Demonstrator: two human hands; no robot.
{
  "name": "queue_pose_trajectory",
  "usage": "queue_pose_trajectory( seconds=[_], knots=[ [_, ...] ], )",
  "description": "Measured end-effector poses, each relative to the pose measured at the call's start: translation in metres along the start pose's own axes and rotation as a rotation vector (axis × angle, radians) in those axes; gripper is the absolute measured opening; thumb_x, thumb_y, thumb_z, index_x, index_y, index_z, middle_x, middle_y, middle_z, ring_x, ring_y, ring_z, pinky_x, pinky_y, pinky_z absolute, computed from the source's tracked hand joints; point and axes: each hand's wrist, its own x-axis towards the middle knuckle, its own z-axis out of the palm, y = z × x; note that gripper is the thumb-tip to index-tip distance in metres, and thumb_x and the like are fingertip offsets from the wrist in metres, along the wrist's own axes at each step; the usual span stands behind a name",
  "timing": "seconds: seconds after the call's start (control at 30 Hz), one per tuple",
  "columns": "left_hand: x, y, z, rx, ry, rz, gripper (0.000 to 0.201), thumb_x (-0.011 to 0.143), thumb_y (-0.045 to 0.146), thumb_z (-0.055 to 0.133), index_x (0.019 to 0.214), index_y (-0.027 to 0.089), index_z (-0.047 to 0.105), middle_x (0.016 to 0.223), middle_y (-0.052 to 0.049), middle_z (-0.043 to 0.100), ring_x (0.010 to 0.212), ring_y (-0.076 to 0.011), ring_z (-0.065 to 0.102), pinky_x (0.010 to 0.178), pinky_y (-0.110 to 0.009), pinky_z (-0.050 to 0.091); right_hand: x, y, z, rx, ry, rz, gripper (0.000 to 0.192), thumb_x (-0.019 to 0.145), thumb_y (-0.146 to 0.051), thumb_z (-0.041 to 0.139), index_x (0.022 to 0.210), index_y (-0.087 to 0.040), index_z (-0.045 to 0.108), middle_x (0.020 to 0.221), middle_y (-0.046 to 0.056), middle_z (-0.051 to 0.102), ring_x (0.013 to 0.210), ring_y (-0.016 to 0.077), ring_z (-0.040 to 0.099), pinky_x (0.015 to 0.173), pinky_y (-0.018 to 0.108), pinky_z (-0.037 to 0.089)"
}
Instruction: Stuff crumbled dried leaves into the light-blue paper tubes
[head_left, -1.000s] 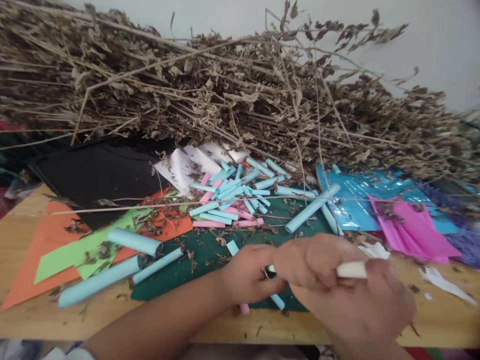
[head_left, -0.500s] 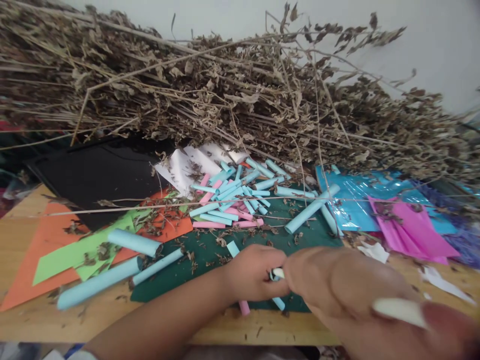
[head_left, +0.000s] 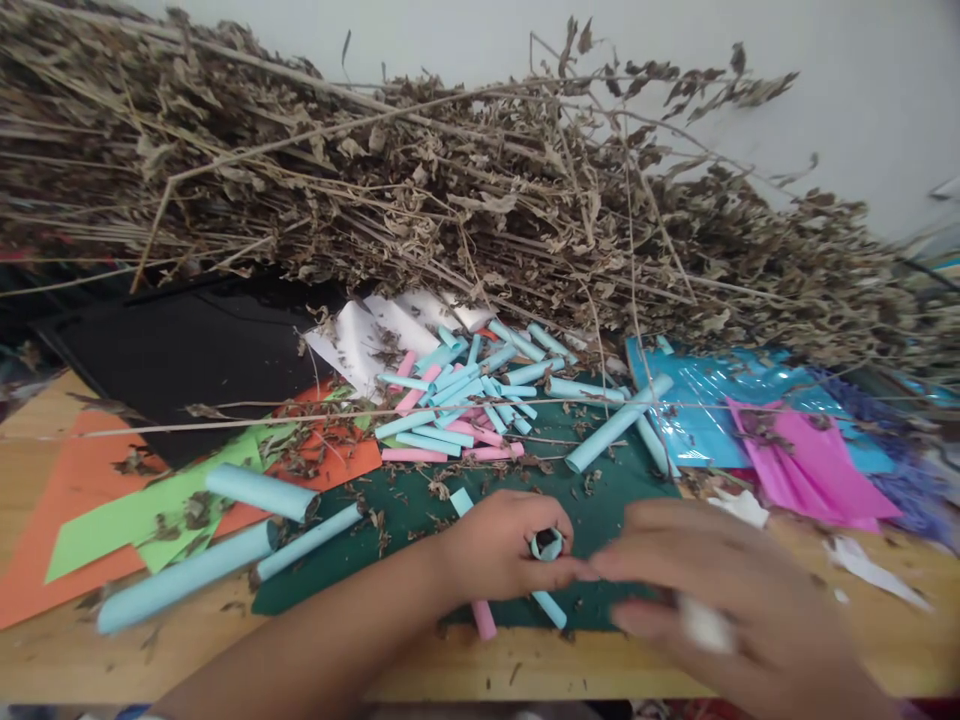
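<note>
My left hand is closed around a short light blue paper tube. The tube's open end faces right, and its inside looks dark. Just to the right, my right hand is blurred by motion, its fingers curled on a white stick that shows only in part. The fingertips of the two hands are close together; I cannot tell whether they touch. Below my left hand lie a pink paper tube and a blue one on a dark green sheet. Beyond it sits a pile of small blue and pink tubes.
Dried leafy stems are heaped along the back. Longer blue tubes lie at left near green and orange paper. A black sheet is behind them. A shiny blue packet and pink paper lie right.
The white stick, which had its tip at the tube's mouth, has come away from it with my right hand. My left hand still holds the tube in about the same place.
</note>
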Motion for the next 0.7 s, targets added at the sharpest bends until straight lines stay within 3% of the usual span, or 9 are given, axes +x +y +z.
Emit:
queue_pose_trajectory(
  seconds=[0.13, 0.3, 0.53, 0.7],
  knots=[
    [0.0, -0.004, 0.001, 0.034, -0.016, 0.013, 0.022, 0.064, 0.029, 0.057, 0.057, 0.014, 0.042, 0.055, 0.004, 0.045, 0.052, -0.0068, 0.042, 0.049, -0.016, 0.033, 0.004, 0.005, 0.016, -0.461, -0.295, -0.121, 0.014, 0.072, -0.017, 0.045, 0.079, -0.022, 0.056, 0.061, 0.0, 0.056, 0.054, 0.0144, 0.048, 0.047, 0.026, 0.03],
    [0.001, -0.004, 0.002, 0.097, -0.031, -0.002, 0.025, 0.065, 0.032, 0.055, 0.056, 0.015, 0.04, 0.055, 0.004, 0.043, 0.052, -0.0066, 0.041, 0.048, -0.016, 0.032, -0.001, 0.006, 0.021, -0.588, -0.306, -0.084, 0.014, 0.07, -0.015, 0.042, 0.075, -0.021, 0.054, 0.06, 0.0, 0.054, 0.053, 0.0142, 0.049, 0.045, 0.025, 0.028],
    [0.0, -0.004, 0.001, 0.003, -0.001, -0.025, 0.021, 0.062, 0.024, 0.058, 0.057, 0.015, 0.04, 0.058, 0.004, 0.044, 0.055, -0.0072, 0.043, 0.051, -0.016, 0.034, 0.004, -0.002, 0.024, -0.567, -0.348, 0.033, 0.012, 0.072, -0.013, 0.044, 0.078, -0.02, 0.051, 0.068, 0.0, 0.055, 0.055, 0.0132, 0.052, 0.045, 0.022, 0.031],
    [-0.001, -0.004, -0.001, 0.007, 0.002, 0.003, 0.019, 0.066, 0.028, 0.053, 0.059, 0.015, 0.04, 0.059, 0.003, 0.044, 0.056, -0.0085, 0.043, 0.051, -0.017, 0.033, 0.005, -0.003, 0.025, -0.595, -0.355, 0.011, 0.018, 0.07, -0.009, 0.041, 0.079, -0.019, 0.053, 0.067, 0.001, 0.055, 0.056, 0.0131, 0.051, 0.047, 0.022, 0.031]
  ],
)
